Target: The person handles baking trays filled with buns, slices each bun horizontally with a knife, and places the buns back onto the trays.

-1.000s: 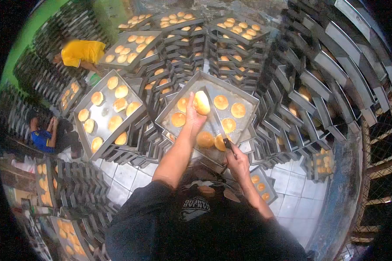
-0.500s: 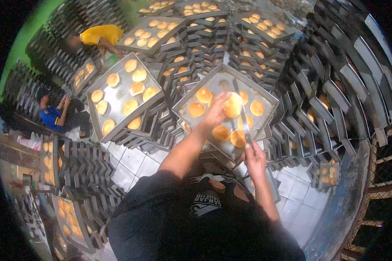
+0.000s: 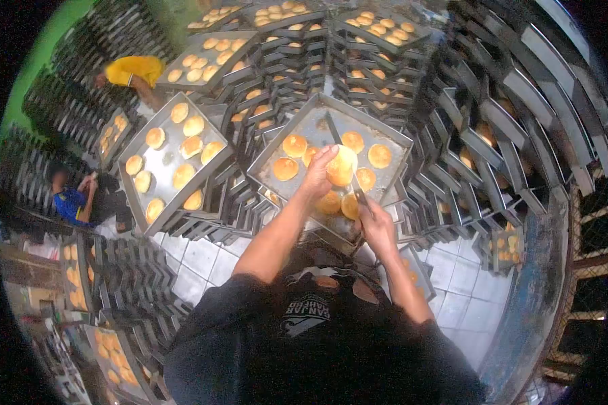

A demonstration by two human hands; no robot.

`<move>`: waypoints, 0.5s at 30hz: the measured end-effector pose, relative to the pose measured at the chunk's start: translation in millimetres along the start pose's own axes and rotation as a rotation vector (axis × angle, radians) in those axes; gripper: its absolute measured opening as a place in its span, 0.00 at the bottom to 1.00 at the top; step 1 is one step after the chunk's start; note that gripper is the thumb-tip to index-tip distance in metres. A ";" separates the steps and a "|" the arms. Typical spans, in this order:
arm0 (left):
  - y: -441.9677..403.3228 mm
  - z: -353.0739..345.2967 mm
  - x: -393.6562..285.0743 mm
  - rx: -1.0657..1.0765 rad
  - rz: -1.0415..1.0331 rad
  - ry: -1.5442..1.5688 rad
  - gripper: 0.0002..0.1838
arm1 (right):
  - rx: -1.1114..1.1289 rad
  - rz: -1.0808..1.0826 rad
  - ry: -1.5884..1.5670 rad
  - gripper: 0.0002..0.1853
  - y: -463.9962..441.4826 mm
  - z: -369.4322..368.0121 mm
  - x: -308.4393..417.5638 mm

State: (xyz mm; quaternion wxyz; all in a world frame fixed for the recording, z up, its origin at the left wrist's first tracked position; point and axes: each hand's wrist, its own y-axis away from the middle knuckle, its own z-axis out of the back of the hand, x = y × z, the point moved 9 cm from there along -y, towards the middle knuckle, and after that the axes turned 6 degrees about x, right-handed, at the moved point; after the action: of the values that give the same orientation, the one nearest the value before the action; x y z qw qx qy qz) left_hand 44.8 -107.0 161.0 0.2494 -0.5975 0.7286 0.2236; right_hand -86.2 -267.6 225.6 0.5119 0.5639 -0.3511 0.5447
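My left hand (image 3: 319,177) grips a round golden bun (image 3: 342,166), held up over a square metal tray (image 3: 393,154). My right hand (image 3: 378,228) is closed on the handle of a long knife (image 3: 334,128). Its blade slants away from me along the right side of the bun; how deep it sits in the bun I cannot tell. Several more buns, one of them a browned bun (image 3: 379,156), lie on the tray below both hands.
To the left, a second tray (image 3: 172,145) of buns tops a stack. Stacked trays (image 3: 520,128) rise on the right and behind. A person in yellow (image 3: 135,70) and another in blue (image 3: 73,204) are at the left. White floor tiles (image 3: 206,260) show below.
My right hand has pushed forward, closer to the bun, sliding the knife away from me along it. My left hand still holds the bun. The whole view has shifted slightly.
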 end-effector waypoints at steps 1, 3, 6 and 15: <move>0.8 -6.2 6.1 0.004 0.023 0.024 0.12 | 0.008 0.059 0.058 0.22 -4.6 1.1 8.8; -2.4 -5.9 -3.7 -0.018 -0.014 0.030 0.12 | -0.012 0.097 0.114 0.21 -2.8 6.6 2.9; -10.9 15.6 -30.2 -0.077 -0.075 0.036 0.13 | -0.024 0.166 0.228 0.19 11.6 8.8 -4.7; 5.6 -8.5 12.8 -0.108 0.003 -0.071 0.13 | 0.020 0.050 0.127 0.22 -19.2 5.8 -13.9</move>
State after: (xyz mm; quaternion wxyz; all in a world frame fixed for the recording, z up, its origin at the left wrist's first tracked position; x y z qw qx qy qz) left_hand 36.4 -121.0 159.7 0.2421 -0.6005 0.7073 0.2838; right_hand -68.7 -271.0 209.0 0.5137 0.5243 -0.3265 0.5955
